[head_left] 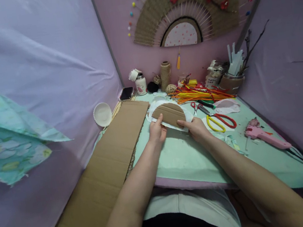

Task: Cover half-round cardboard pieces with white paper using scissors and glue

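Walls of lilac cloth (53, 37) are standing around you, w/ flowered fan (150, 17) hanging on the back one. Pale green tabletop (181, 158) is spreading before you; long cardboard sheet (113, 146) is lying along its L side, scissors (211, 115) and pink glue gun (269, 138) are resting at R, prob. for easy reach. Half-round cardboard piece (170, 112), white material (188, 116) under it, is being held over the tabletop: L hand (157, 131) and R hand (197, 128) are pinching its near corners, thumbs on top, prob. to press the layers together.
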Demonstrator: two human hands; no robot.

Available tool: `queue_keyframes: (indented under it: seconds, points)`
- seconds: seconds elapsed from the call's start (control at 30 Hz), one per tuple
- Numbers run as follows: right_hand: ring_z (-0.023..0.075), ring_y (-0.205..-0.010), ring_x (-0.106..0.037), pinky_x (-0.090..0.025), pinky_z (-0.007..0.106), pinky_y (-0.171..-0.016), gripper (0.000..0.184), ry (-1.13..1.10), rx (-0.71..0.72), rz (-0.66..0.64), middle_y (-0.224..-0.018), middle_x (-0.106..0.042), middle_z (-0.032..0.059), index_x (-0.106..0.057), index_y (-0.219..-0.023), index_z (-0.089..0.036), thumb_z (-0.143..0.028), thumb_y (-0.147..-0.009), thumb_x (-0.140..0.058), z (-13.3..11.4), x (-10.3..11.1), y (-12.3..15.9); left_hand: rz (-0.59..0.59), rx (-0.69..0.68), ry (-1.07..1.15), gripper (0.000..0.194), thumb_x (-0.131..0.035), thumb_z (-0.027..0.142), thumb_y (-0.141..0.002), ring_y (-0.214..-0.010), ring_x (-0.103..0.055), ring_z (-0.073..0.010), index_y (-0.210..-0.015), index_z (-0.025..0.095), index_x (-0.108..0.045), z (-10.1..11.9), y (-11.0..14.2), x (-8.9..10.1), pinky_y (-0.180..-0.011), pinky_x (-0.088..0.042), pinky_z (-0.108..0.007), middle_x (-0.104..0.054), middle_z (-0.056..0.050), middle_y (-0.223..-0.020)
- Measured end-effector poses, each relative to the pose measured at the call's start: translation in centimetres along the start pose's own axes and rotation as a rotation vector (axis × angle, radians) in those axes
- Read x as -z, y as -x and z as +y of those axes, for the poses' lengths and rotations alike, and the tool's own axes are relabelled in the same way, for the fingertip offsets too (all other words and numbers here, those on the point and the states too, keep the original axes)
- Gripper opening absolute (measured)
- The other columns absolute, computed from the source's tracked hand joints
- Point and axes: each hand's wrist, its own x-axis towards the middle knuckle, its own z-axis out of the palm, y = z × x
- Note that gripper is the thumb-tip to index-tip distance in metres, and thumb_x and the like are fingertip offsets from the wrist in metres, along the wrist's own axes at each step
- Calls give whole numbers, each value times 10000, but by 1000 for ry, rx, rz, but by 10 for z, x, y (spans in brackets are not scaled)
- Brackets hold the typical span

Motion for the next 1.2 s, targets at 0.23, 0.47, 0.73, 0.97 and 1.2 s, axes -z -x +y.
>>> queue_keyframes:
  seconds: [0.23,0.47,0.73,0.97,1.2]
  points:
    - [250,-769,-691,-532,319,-649,389,-30,-41,-11,-760,-753,48,-703,-799,-153,-296,-480,-873,-1,0,2,107,-58,110,244,-703,136,-775,-1130,-654,-201,-1016,158,-674,11,-6,4,-1015,-485,-329,-753,-62,-1046]
    - [293,-862,-718,-588,388,-727,481,-211,-120,-232,-881,-779,73,-710,-910,-179,-305,-479,-883,-14,-8,17,-145,135,104,236,-695,147,-780,-1159,-643,-256,-1015,127,-684,7,9,-2,-1089,-427,-427,-759,-88,-990]
    - [227,-801,-695,-550,326,-693,456,-319,-33,-195,-899,-772,20,-724,-917,-214,-433,-544,-869,-26,1,17,-158,210,-20,269,-716,96,-693,-1064,-684,-278,-960,114,-684,10,8,9,-1055,-462,-461,-763,-83,-888]
    - [132,-524,-582,-458,259,-552,406,-280,35,-125,-598,-669,-52,-664,-719,-199,-389,-466,-917,-22,13,8,-244,200,-71,300,-756,132,-675,-1044,-693,-296,-967,139,-689,9,9,10,-1047,-468,-499,-764,-84,-897]
    - [193,-664,-661,-522,310,-638,498,-207,27,-189,-797,-747,6,-715,-896,-200,-390,-476,-905,-21,13,9,-229,174,-82,274,-755,154,-686,-1065,-687,-292,-950,137,-686,11,7,8,-1048,-471,-484,-766,-70,-878]
